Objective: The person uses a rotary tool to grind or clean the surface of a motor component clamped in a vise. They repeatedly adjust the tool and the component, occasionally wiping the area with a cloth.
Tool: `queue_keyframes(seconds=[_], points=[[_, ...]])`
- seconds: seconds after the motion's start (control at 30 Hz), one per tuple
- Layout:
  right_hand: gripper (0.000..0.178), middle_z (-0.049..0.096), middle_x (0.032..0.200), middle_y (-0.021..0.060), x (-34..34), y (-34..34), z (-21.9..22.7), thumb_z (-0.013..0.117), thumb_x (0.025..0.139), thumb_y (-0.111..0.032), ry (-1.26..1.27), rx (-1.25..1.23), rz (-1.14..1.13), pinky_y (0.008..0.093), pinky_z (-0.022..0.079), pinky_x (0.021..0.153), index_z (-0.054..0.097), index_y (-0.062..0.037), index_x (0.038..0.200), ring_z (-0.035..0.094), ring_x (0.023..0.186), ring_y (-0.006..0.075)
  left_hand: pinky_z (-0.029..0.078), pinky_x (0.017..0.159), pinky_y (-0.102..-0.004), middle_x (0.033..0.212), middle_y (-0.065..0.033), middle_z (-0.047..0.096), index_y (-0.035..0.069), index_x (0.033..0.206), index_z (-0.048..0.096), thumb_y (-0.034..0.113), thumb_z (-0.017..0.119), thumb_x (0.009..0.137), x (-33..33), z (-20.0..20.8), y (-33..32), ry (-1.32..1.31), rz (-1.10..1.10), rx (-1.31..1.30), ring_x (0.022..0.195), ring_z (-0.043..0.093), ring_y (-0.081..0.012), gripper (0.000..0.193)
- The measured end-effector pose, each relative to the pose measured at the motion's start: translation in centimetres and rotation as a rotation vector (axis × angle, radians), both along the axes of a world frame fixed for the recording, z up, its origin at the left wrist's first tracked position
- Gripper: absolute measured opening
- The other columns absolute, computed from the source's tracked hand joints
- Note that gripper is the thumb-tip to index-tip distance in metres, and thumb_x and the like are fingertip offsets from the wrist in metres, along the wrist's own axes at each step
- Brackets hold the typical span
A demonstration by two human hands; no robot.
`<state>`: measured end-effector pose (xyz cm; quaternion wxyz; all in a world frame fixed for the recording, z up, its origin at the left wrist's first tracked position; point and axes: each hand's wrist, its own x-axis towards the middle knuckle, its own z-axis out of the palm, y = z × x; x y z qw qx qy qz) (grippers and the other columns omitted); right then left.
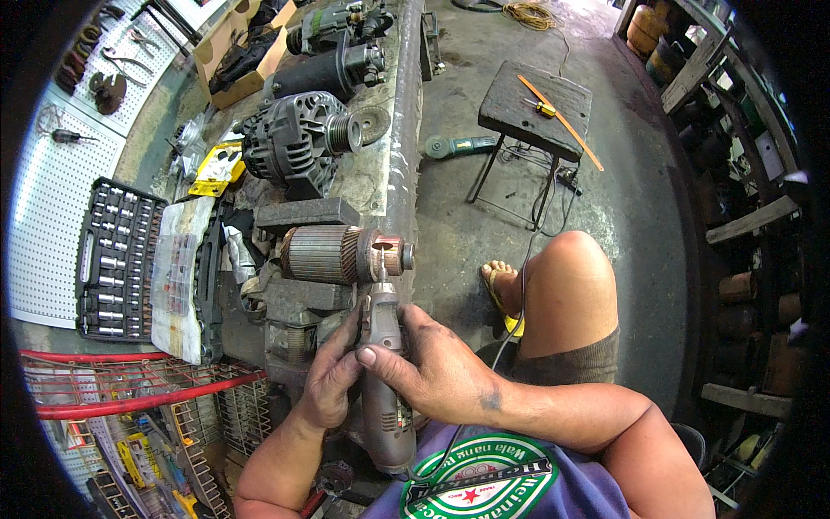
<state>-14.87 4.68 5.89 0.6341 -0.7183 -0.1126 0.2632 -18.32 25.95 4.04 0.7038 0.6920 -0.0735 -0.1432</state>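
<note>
Armature (316,255) with a copper end lies just ahead of both hands, between two dark metal blocks (307,213). The right hand (445,368) grasps a grey rotary tool (386,424), thumb laid across its body; the left hand (333,381) wraps the same tool from the other side. Its slim bit points away from the hands over the copper end; whether they touch cannot be told. Farther ahead of the left hand, an alternator (298,138) sits on the surface (378,179). Left of that hand is an open socket set (117,259). Ahead and right of the right hand stands a stool (508,97).
</note>
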Motion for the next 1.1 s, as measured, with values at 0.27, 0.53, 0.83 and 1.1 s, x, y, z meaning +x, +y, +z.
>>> queue_keyframes(seconds=[0.27, 0.53, 0.83, 1.1], points=[[0.068, 0.072, 0.094, 0.0368, 0.06, 0.04, 0.04, 0.070, 0.104, -0.049, 0.008, -0.014, 0.006, 0.0507, 0.060, 0.081, 0.052, 0.0153, 0.117, 0.077, 0.095, 0.0480, 0.032, 0.127, -0.0396, 0.161, -0.0194, 0.051, -0.008, 0.166, 0.033, 0.043, 0.057, 0.108, -0.20, -0.23, 0.11, 0.015, -0.004, -0.032, 0.149, 0.049, -0.0278, 0.081], [0.067, 0.072, 0.092, 0.0362, 0.01, 0.14, -0.20, 0.070, 0.104, -0.049, 0.004, 0.008, 0.002, 0.0506, 0.060, 0.079, 0.052, 0.0146, 0.116, 0.077, 0.093, 0.0473, 0.032, 0.126, -0.0400, 0.162, -0.0197, 0.051, -0.008, 0.166, 0.033, 0.046, 0.058, 0.107, 0.05, -0.12, 0.11, 0.001, -0.014, -0.015, 0.149, 0.049, -0.0281, 0.083], [0.064, 0.072, 0.096, 0.0357, -0.04, 0.24, -0.28, 0.070, 0.105, -0.048, 0.008, 0.028, -0.009, 0.0508, 0.060, 0.083, 0.054, 0.0132, 0.117, 0.077, 0.097, 0.0480, 0.033, 0.126, -0.0399, 0.160, -0.0201, 0.051, -0.009, 0.166, 0.033, 0.046, 0.058, 0.107, -0.17, 0.08, -0.09, 0.029, 0.010, -0.042, 0.147, 0.049, -0.0276, 0.085], [0.067, 0.072, 0.097, 0.0364, 0.08, 0.15, -0.09, 0.070, 0.104, -0.049, 0.030, 0.015, 0.012, 0.0511, 0.060, 0.083, 0.053, 0.0140, 0.119, 0.076, 0.097, 0.0485, 0.034, 0.125, -0.0397, 0.158, -0.0195, 0.053, -0.009, 0.166, 0.033, 0.046, 0.057, 0.107, -0.13, -0.10, 0.09, -0.011, 0.012, -0.021, 0.145, 0.051, -0.0274, 0.084]])
